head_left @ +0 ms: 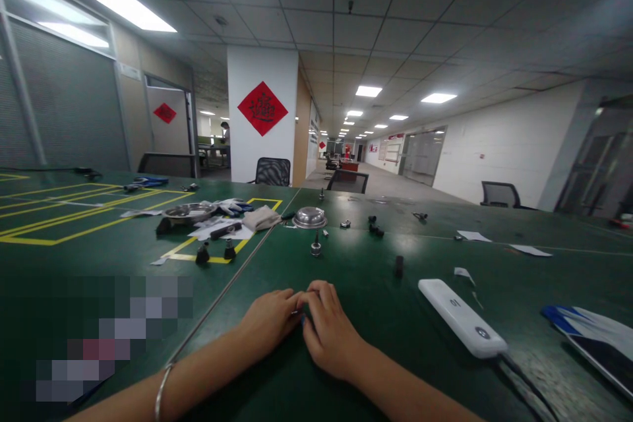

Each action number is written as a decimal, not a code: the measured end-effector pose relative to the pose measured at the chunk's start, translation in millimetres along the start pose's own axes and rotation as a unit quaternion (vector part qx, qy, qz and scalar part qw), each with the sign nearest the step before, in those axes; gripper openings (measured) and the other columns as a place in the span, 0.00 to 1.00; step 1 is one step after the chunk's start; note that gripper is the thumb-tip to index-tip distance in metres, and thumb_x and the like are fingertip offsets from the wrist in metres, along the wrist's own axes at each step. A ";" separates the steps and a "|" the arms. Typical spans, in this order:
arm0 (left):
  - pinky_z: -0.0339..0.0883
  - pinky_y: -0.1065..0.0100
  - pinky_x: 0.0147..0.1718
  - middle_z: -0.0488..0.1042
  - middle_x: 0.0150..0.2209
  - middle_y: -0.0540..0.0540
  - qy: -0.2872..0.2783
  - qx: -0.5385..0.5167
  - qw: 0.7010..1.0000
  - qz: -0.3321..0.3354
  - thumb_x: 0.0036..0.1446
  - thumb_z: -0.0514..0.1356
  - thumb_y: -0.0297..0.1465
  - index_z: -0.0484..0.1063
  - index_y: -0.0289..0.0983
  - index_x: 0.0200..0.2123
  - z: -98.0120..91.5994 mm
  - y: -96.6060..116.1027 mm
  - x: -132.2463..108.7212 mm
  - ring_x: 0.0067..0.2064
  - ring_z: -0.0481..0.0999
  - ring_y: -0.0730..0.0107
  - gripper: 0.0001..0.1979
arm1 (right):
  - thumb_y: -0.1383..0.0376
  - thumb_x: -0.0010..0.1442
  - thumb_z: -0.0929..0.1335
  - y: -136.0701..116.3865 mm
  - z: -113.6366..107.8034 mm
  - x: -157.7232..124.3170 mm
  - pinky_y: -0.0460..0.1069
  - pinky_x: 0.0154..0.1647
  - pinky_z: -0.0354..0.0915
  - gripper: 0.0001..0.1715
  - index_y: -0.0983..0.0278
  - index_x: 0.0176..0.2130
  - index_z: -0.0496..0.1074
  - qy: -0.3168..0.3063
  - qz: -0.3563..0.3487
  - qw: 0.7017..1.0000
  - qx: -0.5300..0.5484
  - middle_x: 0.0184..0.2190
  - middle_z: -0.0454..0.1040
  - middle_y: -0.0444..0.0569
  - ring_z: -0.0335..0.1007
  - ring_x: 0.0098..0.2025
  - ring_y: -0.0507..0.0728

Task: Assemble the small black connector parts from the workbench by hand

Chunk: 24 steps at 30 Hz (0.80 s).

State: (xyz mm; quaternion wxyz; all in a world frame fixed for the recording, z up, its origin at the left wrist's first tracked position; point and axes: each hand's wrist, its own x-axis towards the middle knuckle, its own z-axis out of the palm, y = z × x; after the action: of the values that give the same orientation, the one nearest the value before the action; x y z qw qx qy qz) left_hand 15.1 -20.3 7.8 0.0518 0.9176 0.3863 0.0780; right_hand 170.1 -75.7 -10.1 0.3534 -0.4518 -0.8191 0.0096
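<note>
Both grips are seen low centre on the green counter (376, 290), fingertips brought together. The left grip (270, 323) is curled, knuckles up, and a thin bracelet (163, 390) is worn on that wrist. The right grip (330, 335) is curled the same way, touching the left at the fingertips. A small part (297, 312) is pinched between the two sets of fingertips, resting on or just above the counter. Most of it is hidden, so what it is cannot be told. Both grips are clenched on it.

Around them:
- A white flat device (459, 318) is laid to the right, near the right grip, with a dark cable run off its near end.
- A small black block (398, 266) is stood between that device and the grips, further back.
- A small metal knob (316, 247) is placed straight ahead, with a metal dome lid (309, 217) just behind it.
- Two black knobs (202, 254) are set on the yellow floor-tape line to the left, with a metal bowl (190, 212) and a folded cloth (261, 217) beyond them.
- A blue-and-white flat item (588, 333) is cut off at the right edge.
- Paper scraps (529, 250) are scattered far right.
</note>
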 end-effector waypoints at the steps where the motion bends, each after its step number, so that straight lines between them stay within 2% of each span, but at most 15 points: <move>1: 0.63 0.65 0.40 0.72 0.39 0.45 0.007 -0.014 1.000 -0.007 0.56 0.51 0.32 0.66 0.41 0.42 1.0 -0.1 -0.7 0.41 0.72 0.61 0.10 | 0.77 0.52 0.61 -0.9 -0.6 0.2 0.57 0.49 0.59 0.20 0.64 0.44 0.62 -0.001 0.000 1.000 0.000 0.43 0.58 0.52 0.56 0.45 0.59; 7: 0.62 0.63 0.41 0.71 0.38 0.43 0.046 -0.065 0.997 -0.010 0.54 0.52 0.31 0.66 0.38 0.39 6.8 -1.8 -7.3 0.42 0.70 0.60 0.09 | 0.77 0.51 0.61 0.2 0.2 0.6 0.56 0.49 0.58 0.22 0.63 0.47 0.60 -0.010 0.008 1.000 0.000 0.43 0.59 0.52 0.56 0.45 0.58; 13: 0.60 0.60 0.44 0.69 0.41 0.42 0.041 -0.076 0.995 0.044 0.56 0.51 0.32 0.66 0.38 0.42 3.8 3.3 -19.1 0.42 0.67 0.60 0.11 | 0.74 0.54 0.61 3.0 3.8 0.8 0.52 0.43 0.59 0.15 0.63 0.43 0.61 -0.030 0.019 0.999 0.008 0.39 0.65 0.49 0.60 0.40 0.56; 16: 0.60 0.61 0.45 0.69 0.42 0.44 0.035 -0.101 0.994 0.037 0.57 0.49 0.30 0.65 0.39 0.43 7.1 -0.6 -18.0 0.44 0.67 0.61 0.11 | 0.73 0.57 0.61 3.4 5.1 -0.1 0.52 0.42 0.59 0.13 0.63 0.43 0.61 -0.034 0.024 0.999 0.012 0.38 0.66 0.49 0.61 0.39 0.56; 21: 0.60 0.62 0.47 0.69 0.45 0.42 0.030 -0.154 0.988 -0.006 0.50 0.53 0.27 0.62 0.36 0.48 17.3 -10.2 -13.9 0.46 0.67 0.60 0.19 | 0.72 0.59 0.61 6.2 7.9 -1.0 0.52 0.45 0.59 0.17 0.63 0.49 0.58 -0.055 0.013 0.997 0.051 0.42 0.66 0.50 0.61 0.41 0.56; 24: 0.60 0.61 0.46 0.68 0.43 0.42 0.049 -0.153 0.987 0.002 0.49 0.54 0.28 0.64 0.35 0.43 15.7 -10.4 -16.3 0.45 0.66 0.60 0.15 | 0.72 0.59 0.60 5.5 6.9 0.7 0.52 0.46 0.60 0.18 0.62 0.50 0.58 -0.073 0.010 0.995 0.065 0.43 0.66 0.49 0.62 0.41 0.55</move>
State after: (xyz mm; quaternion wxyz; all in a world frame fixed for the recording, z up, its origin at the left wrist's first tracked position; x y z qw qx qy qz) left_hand -0.5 -25.4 -10.9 0.1721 0.8946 0.3706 0.1807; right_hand 169.8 -69.8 -16.7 0.3209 -0.4341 -0.8359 0.0991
